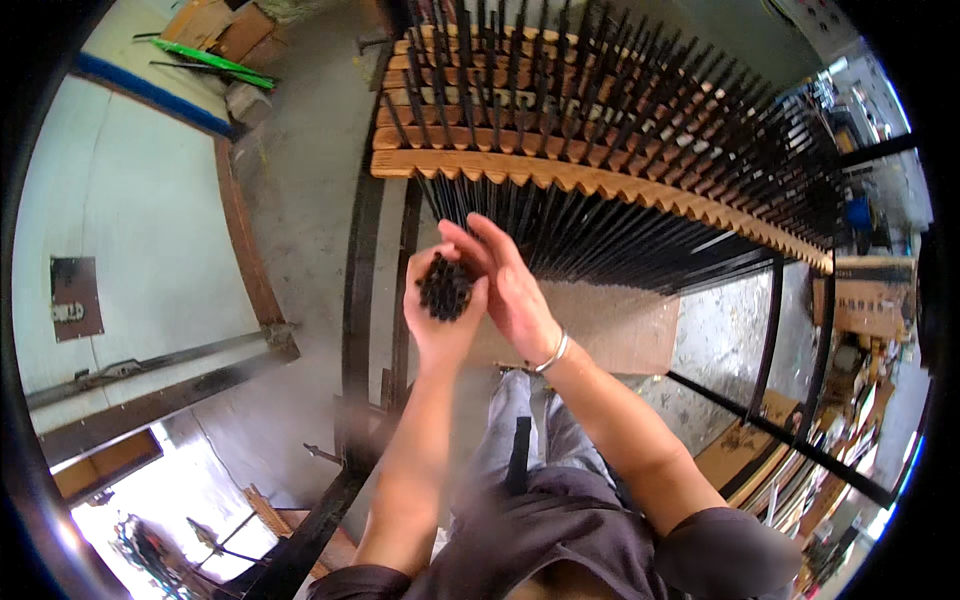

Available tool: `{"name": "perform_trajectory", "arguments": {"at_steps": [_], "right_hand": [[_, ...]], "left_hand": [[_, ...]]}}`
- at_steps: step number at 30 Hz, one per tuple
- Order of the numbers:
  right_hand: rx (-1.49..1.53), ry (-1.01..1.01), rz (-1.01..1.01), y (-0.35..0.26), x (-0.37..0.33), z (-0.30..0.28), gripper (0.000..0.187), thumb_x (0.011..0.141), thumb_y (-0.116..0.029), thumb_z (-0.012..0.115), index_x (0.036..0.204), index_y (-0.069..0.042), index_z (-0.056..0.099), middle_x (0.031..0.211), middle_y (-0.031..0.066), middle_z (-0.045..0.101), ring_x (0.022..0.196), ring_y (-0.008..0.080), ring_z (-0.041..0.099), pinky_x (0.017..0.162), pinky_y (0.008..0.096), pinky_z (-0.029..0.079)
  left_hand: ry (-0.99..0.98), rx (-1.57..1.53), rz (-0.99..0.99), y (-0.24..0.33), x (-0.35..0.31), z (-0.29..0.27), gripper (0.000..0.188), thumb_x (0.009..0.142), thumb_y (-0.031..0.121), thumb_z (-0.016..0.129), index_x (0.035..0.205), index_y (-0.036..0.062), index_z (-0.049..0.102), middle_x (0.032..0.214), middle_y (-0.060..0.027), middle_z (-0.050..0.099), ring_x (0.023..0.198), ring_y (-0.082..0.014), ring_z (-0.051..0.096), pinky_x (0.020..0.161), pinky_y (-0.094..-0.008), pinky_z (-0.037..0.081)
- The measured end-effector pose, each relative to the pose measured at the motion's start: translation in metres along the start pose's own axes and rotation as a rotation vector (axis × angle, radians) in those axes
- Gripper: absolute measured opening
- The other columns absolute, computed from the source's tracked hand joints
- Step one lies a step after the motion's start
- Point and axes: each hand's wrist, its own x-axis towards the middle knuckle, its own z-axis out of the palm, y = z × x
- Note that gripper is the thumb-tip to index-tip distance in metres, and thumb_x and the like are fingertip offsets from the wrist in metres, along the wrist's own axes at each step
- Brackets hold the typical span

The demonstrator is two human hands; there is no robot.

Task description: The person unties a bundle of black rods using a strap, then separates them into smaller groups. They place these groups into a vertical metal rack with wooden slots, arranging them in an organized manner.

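A tight bundle of thin black rods (pixel 444 287) points its ends up at me in front of my body. My left hand (pixel 428 325) is wrapped round it. My right hand (pixel 513 290), with a silver bangle at the wrist, lies along the bundle's right side, its fingers stretched out and the palm facing the rods. Whether the right palm touches them I cannot tell. Just beyond both hands stands a rack with notched wooden bars (pixel 570 178), with many long black rods (pixel 600 225) standing in its rows. The lower part of the bundle is hidden.
The rack's dark metal frame (pixel 362 300) rises left of my hands. A brown board (pixel 610 320) lies below the rack. At the left is a white panel door (pixel 150 200); cardboard and long strips (pixel 800 460) lie at the right.
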Motion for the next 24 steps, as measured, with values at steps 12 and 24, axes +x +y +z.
{"name": "perform_trajectory", "arguments": {"at_steps": [12,24], "right_hand": [[0.237,0.943,0.605,0.022,-0.169,-0.009,0.056,0.09,-0.048,0.058,0.12,-0.003,0.047,0.115,0.011,0.059,0.106,0.019,0.057,0.091,0.0331,0.047],[1.452,0.647,0.281,-0.058,-0.374,0.017,0.054,0.078,-0.059,0.065,0.087,-0.006,0.057,0.095,0.0109,0.062,0.089,0.0234,0.061,0.086,0.0404,0.05]], "left_hand": [[-0.316,-0.007,0.191,0.044,-0.101,0.007,0.018,0.075,-0.003,0.061,0.089,0.0005,0.051,0.086,-0.0114,0.058,0.084,-0.024,0.059,0.086,-0.0401,0.048],[-1.259,-0.223,0.205,0.127,-0.268,0.084,0.019,0.068,0.008,0.068,0.085,0.0034,0.061,0.086,-0.0108,0.065,0.085,-0.0292,0.064,0.076,-0.0367,0.051]]}}
